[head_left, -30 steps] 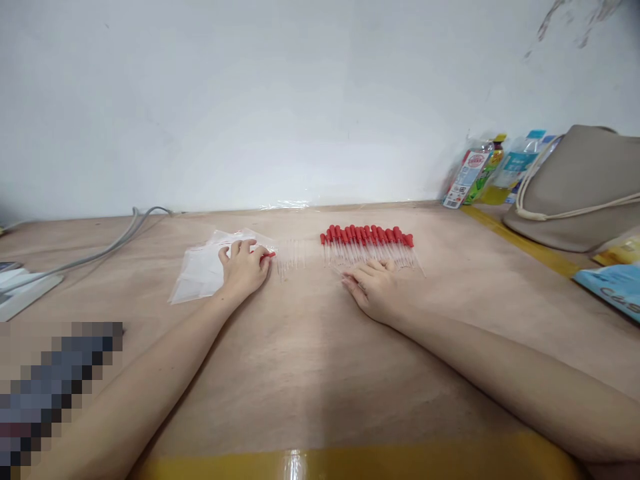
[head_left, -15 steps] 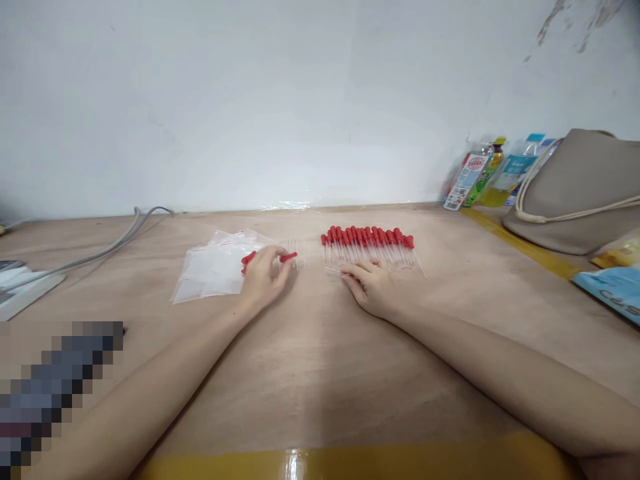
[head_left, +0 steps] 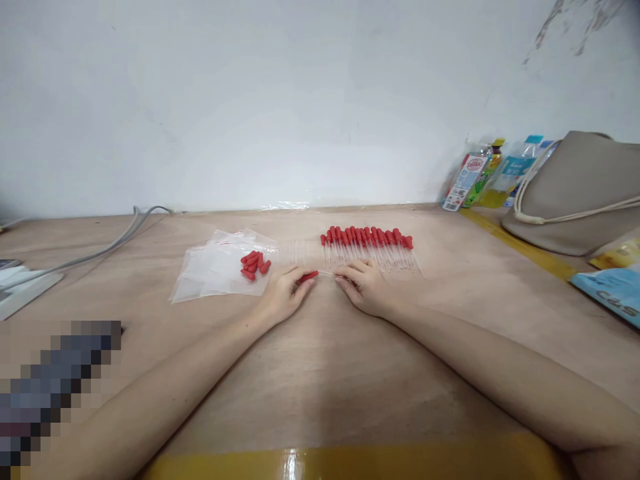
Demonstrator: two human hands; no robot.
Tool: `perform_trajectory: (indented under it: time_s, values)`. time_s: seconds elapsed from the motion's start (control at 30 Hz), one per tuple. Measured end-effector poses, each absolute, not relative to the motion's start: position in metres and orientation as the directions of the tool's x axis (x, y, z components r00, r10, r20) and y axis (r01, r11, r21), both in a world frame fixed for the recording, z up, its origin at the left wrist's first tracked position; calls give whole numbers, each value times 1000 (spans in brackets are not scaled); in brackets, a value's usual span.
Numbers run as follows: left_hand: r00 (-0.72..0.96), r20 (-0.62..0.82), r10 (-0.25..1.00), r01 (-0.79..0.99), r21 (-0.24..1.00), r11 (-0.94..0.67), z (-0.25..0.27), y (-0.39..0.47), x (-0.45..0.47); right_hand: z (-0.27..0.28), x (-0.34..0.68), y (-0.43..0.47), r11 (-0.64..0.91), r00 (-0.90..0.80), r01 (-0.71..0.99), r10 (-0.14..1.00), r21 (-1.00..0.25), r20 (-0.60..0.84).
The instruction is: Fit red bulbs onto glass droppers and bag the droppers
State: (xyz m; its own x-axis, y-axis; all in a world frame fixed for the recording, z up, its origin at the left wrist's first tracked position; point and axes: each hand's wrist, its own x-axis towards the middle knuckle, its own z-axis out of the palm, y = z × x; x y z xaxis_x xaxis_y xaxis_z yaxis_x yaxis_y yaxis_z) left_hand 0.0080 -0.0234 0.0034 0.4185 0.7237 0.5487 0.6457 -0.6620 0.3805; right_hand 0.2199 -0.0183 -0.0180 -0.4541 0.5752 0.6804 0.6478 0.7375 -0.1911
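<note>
A: Progress, viewed clockwise about the hands?

B: Left hand (head_left: pixel 286 293) pinches a tapered red rubber-like bulb (head_left: pixel 310 275), right hand (head_left: pixel 367 287) a thin clear tube (head_left: pixel 326 273), centrally; seating unclear. Finished red-topped tubes (head_left: pixel 367 238) lie at two; loose red bulbs (head_left: pixel 252 261) at nine and bare clear tubes (head_left: pixel 295 252) at ten remain.

A: Lettering?

B: "C&S", blue packet (head_left: pixel 613 300), three o'clock.

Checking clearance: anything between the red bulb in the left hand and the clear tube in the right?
Nothing visible. The red bulb in the left hand points at the clear tube in the right hand; whether they touch is too small to tell. Loose red bulbs lie left, the red-capped tubes farther back.
</note>
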Motion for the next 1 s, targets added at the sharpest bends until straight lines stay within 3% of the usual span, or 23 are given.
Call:
perform_trajectory:
  time_s: [0.4, 0.73, 1.0]
  values:
    - [458, 491, 741, 526, 522, -672, 3, -23, 3, -13, 222, -18, 796, -563, 569, 560, -207, 608]
    - [558, 428, 711, 575, 418, -703, 0, -24, 2, -8, 219, -23, 787, -601, 614, 514, -60, 612]
    - [623, 430, 654, 535, 375, -757, -1, -24, 2, -8, 212, -18, 805, -654, 593, 507, -36, 562]
